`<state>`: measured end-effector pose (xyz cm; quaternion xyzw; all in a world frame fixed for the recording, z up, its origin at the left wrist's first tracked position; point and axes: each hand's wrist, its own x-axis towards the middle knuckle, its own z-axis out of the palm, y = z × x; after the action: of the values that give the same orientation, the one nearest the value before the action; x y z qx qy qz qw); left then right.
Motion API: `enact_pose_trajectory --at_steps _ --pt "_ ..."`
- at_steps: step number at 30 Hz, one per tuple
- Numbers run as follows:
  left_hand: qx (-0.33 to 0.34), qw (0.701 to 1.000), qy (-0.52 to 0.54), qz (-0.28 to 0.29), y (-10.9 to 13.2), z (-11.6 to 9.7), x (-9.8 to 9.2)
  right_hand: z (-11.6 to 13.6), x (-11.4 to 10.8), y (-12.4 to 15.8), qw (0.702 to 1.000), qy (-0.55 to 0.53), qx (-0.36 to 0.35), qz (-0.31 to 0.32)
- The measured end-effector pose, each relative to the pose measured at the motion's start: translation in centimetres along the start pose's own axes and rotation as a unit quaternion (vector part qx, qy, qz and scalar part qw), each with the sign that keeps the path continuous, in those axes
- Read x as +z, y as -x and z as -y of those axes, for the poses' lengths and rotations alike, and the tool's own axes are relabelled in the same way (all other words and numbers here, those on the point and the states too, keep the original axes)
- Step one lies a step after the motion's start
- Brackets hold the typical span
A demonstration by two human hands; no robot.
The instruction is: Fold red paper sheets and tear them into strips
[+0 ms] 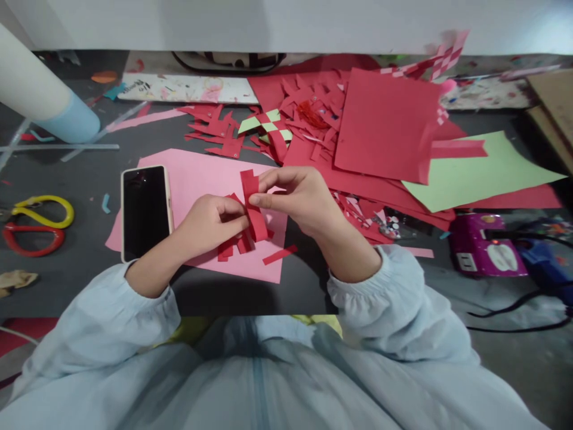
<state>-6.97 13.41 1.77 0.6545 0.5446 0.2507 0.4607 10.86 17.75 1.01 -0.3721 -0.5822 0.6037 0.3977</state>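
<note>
My right hand (pixel 295 194) pinches a folded red paper strip (pixel 256 218) between thumb and fingers, holding it upright over a pink paper sheet (pixel 201 170). Close beside it, my left hand (pixel 212 224) is closed on red paper pieces (pixel 230 248) that partly hide under its fingers. Where the two hands meet, I cannot tell whether the strip and the pieces are joined. A loose red paper scrap (pixel 280 255) lies across the pink sheet's right edge. The phone (pixel 145 212), its screen dark, lies by my left wrist, partly on the pink sheet.
Scissors (pixel 38 227) with yellow and red handles lie at the left, below a white and blue cylinder (pixel 67 113). Cut red scraps (pixel 219 131), a red sheet (pixel 389 125) and a green sheet (pixel 474 173) spread behind. A purple box (pixel 487 251) and black cables sit right.
</note>
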Motion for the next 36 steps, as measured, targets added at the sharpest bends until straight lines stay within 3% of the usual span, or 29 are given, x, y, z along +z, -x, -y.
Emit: enact_pose_trajectory --at_steps 4,8,16,20,30,36 --pt "0.009 0.999 -0.010 0.030 0.06 0.13 -0.03 -0.15 0.32 0.02 0.997 -0.058 0.046 -0.007" --pt "0.002 1.000 0.021 0.013 -0.04 0.05 -0.21 -0.13 0.37 0.13 0.994 -0.082 0.075 -0.002" --pt "0.006 0.977 0.142 -0.157 -0.35 -0.01 -0.35 -0.11 0.39 0.15 0.997 -0.038 0.066 0.005" --pt "0.036 0.970 0.138 -0.196 -0.31 0.36 -0.35 0.03 0.52 0.13 0.997 -0.018 0.074 0.005" --pt "0.033 0.972 0.108 -0.205 -0.22 0.52 -0.36 0.04 0.60 0.06 0.996 -0.013 0.091 0.016" --pt "0.018 0.979 0.106 -0.176 -0.12 0.31 -0.43 -0.31 0.44 0.03 0.996 -0.014 0.089 0.024"
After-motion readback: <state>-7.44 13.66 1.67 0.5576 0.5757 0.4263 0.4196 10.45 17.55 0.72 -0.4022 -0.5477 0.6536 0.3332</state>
